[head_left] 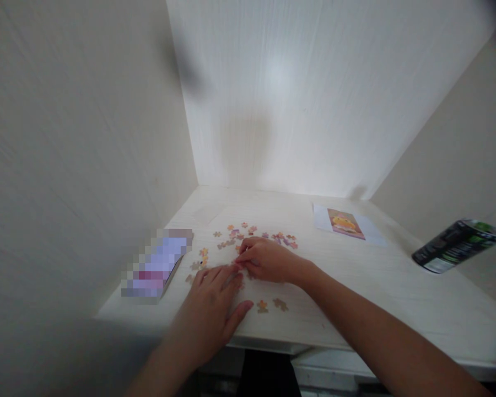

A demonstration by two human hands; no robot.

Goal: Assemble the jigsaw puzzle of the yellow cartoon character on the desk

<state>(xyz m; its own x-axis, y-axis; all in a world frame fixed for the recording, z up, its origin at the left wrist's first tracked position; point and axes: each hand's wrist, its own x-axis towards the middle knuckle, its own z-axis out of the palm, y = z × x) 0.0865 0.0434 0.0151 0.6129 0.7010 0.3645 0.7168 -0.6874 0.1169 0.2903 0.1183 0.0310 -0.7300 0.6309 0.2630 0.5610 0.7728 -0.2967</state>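
Small jigsaw pieces (pixel 248 234) in orange, pink and purple lie scattered on a pale wooden table (pixel 355 286). My left hand (pixel 213 306) rests flat, palm down, near the table's front edge, its fingertips among the pieces. My right hand (pixel 267 259) is curled just beyond it, fingertips pinched together over pieces at the middle of the scatter; whether a piece is held is hidden by the fingers. Two loose pieces (pixel 270 305) lie just right of my left thumb.
A printed reference picture on white paper (pixel 347 223) lies at the back right. A dark can with green print (pixel 458 245) lies on its side at the right. A blurred-out flat object (pixel 157 264) sits at the left, by the wall.
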